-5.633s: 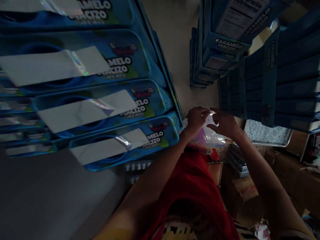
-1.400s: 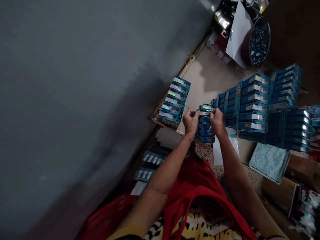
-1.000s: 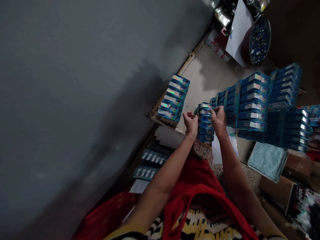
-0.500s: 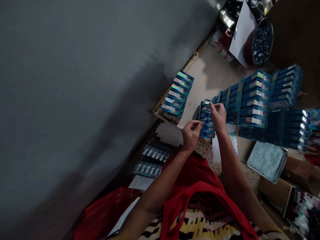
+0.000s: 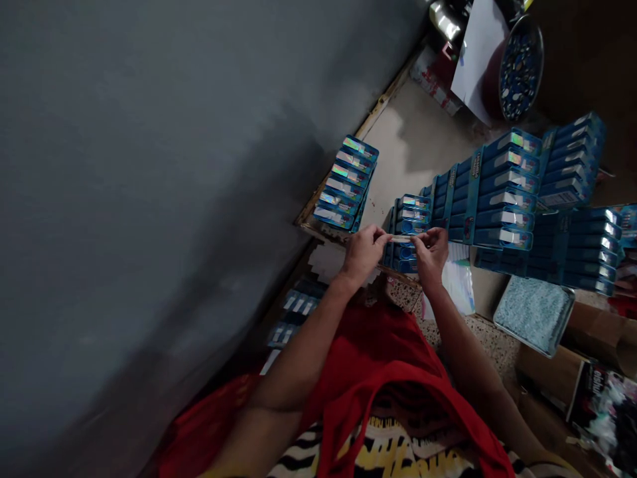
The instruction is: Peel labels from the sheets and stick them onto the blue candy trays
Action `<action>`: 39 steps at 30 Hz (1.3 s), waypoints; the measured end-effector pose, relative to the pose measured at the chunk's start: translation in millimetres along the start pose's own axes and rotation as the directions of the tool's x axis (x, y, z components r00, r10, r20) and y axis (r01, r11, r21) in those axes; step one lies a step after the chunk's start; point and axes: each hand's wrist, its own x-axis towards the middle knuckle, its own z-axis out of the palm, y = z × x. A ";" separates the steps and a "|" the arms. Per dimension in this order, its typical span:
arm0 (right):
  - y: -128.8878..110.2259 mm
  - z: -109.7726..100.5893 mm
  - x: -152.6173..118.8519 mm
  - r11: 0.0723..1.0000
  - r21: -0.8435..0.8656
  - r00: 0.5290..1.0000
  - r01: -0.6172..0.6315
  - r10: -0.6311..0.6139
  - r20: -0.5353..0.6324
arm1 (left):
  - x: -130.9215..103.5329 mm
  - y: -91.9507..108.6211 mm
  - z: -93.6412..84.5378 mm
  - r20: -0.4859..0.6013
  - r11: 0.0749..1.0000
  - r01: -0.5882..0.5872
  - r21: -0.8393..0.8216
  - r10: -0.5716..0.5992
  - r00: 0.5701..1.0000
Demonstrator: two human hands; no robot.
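A small pale strip [image 5: 401, 239] is stretched between my two hands, one end pinched by each. My left hand [image 5: 365, 252] holds its left end, fingers closed. At the right end, the fingertips of my right hand [image 5: 432, 253] are pressed together. Just beneath the strip is a short stack of blue packs [image 5: 414, 216]; the upper ones carry shiny labels, while lower ones show plain blue ends, partly hidden by my hands. Further left on the table lies another group of blue packs [image 5: 346, 182] with shiny labels.
Large banded stacks of blue packs [image 5: 485, 192] stand to the right on the table [image 5: 391, 143]. Beyond them are a bowl of small dark pieces [image 5: 520, 70] and a white sheet [image 5: 478, 56]. A tray of pale blue bits [image 5: 533, 313] lies lower right. A grey wall fills the left.
A pale strip now spans between my hands, below the labelled packs. My right hand has come down from the top of the short stack, and my left hand has shifted left and slightly up.
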 end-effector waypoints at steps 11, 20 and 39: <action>6.1 15.8 21.9 0.884 -0.457 0.991 0.095 -0.126 -0.038 | 24.2 16.9 18.7 0.008 0.987 0.046 0.154 -0.048 0.999; 2.3 13.3 22.5 0.916 -0.398 0.999 0.050 -0.052 0.004 | 35.1 3.3 27.1 -0.012 0.998 0.013 0.054 -0.013 1.000; 11.3 16.9 27.5 0.819 -0.565 0.983 -0.100 0.168 0.070 | 35.1 -38.8 81.7 0.168 0.588 0.414 -0.695 -0.427 0.889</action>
